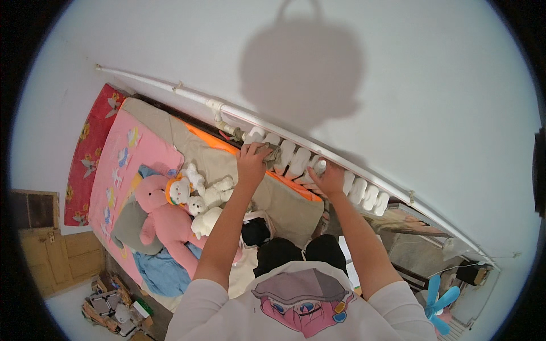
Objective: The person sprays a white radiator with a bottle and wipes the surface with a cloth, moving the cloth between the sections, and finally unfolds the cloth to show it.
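Observation:
My left hand (pixel 251 164) holds a crumpled grey-green cloth (pixel 271 156) against the top of a white column radiator (pixel 298 163), near its left end. Farther right along the same radiator is my right hand (pixel 332 178), its thumb apart from its partly hidden fingers. Between thumb and fingers shows a bright white rounded piece (pixel 322 164); whether it belongs to the radiator or is a separate object is unclear. A white pipe (pixel 264 121) runs along the wall just above the radiator, and a valve with a red handle (pixel 225 135) joins its left end.
To the left is a bed with a pink printed sheet (pixel 128 149), a large pink plush bear (pixel 164 213) and several white plush toys (pixel 217 192). An orange cloth edge (pixel 209 137) borders the radiator. At lower right stands a blue-bladed fan (pixel 439 302); boxed clutter (pixel 117 307) sits lower left.

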Demonstrator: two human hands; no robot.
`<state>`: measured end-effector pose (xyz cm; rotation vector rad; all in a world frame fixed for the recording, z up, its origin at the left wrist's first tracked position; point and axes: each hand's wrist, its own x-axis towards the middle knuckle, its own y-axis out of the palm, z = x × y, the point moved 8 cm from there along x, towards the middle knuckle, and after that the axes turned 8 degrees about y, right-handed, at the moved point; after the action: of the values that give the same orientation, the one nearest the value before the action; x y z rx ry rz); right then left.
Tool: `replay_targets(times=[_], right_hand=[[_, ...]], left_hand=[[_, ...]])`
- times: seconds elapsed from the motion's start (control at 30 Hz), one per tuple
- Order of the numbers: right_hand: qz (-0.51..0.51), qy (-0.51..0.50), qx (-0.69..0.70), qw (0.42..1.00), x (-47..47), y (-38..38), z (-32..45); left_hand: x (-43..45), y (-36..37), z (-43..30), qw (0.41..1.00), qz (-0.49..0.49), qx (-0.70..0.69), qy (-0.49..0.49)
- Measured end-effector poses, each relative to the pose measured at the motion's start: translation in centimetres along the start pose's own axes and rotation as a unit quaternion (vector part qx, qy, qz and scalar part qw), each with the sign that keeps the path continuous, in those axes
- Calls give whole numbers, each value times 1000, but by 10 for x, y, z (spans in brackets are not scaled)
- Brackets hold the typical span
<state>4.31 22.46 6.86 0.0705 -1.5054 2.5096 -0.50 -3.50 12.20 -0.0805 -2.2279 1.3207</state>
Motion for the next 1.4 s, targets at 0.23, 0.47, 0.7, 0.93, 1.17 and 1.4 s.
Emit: replay_targets(times=[0.23,0.47,0.7,0.93,1.17,1.4], right_hand=[[11,-5,16,1000,1,-5,8],[3,-4,-7,1000,0,2,3],[23,-13,15,1000,1,13,-5],[47,-68,18,996,12,22,-2],[68,-31,39,996,12,34,-12],[65,3,94,993,12,30,-8]], left_hand=[[-55,-8,8,998,11,-38,-58],[-157,30,47,885,-96,-337,-307],[-222,78,55,617,-217,-552,-517],[-177,89,37,521,-247,-605,-549],[-143,93,41,604,-279,-552,-502],[-138,137,40,513,-289,-644,-488]])
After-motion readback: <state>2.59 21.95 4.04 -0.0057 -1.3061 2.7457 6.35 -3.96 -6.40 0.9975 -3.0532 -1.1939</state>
